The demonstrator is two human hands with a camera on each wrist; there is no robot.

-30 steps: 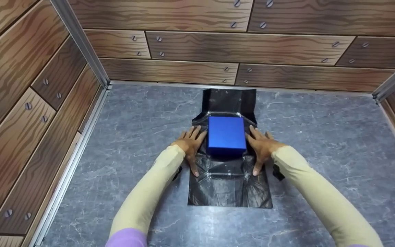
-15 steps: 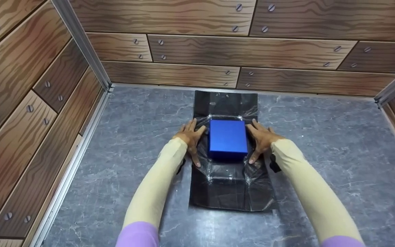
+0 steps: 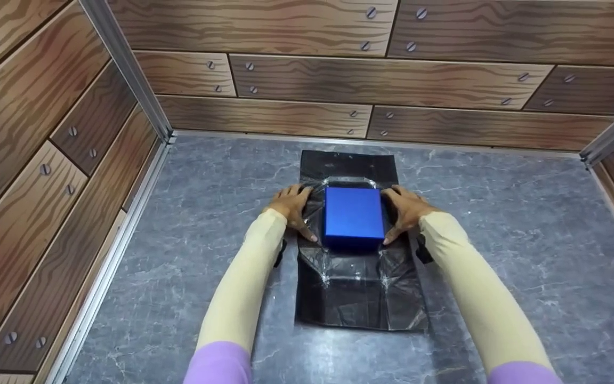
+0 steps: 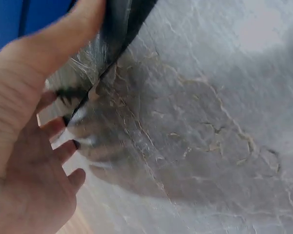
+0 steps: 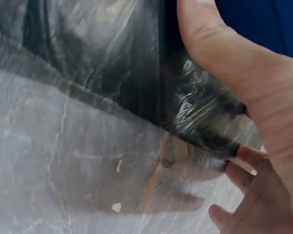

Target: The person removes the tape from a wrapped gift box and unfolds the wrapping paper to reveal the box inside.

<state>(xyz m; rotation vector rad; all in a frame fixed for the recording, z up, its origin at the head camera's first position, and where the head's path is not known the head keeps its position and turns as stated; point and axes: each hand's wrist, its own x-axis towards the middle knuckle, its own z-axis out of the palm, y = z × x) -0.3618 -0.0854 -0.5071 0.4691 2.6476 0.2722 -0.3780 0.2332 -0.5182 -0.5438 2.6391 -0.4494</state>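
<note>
A blue box [image 3: 354, 213] sits on a creased, shiny black plastic sheet [image 3: 357, 301], which spreads out before and behind it. On the box's left, my left hand [image 3: 288, 207] spans the sheet's edge with thumb and fingers apart. My right hand [image 3: 407, 208] mirrors it on the right, the thumb reaching the box's near right corner. In the left wrist view, bent fingertips [image 4: 63, 122] meet the plastic's edge. The right wrist view shows fingertips [image 5: 234, 153] at the opposite edge, their ends partly hidden by dark plastic. The thumbs stand well apart from the fingers.
The sheet lies on a grey marble-patterned surface [image 3: 221, 181]. Wood-patterned panels [image 3: 307, 80] form a wall at the back, and others stand at the left and right. Metal strips [image 3: 120, 229] run along the surface's edges.
The thumbs have drawn in towards the box's near corners, and the fingers have bent at the sheet's edges. The far flap, raised at first, now lies flatter. The box stays on the sheet.
</note>
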